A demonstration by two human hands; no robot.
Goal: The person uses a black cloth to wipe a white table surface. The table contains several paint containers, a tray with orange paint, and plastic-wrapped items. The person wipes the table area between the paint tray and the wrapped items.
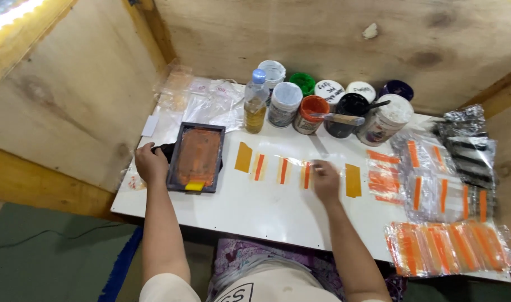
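My left hand (150,162) grips the left edge of a small dark-framed printing screen (197,158), smeared with orange ink, with a yellow squeegee edge at its near end. My right hand (325,180) rests fingers-down on the white table (266,210), touching a small clear packet with an orange stripe (306,174). Two more striped packets (271,169) lie in a row between the hands. A mustard-yellow tab (244,157) lies beside the screen and another (353,180) just right of my right hand.
Several ink jars (311,114), one with a wooden-handled tool across it, and a bottle of yellowish liquid (255,102) stand at the back. Stacks of orange-striped packets (448,246) and foil-black packets (468,145) fill the right side. Plywood walls enclose the table.
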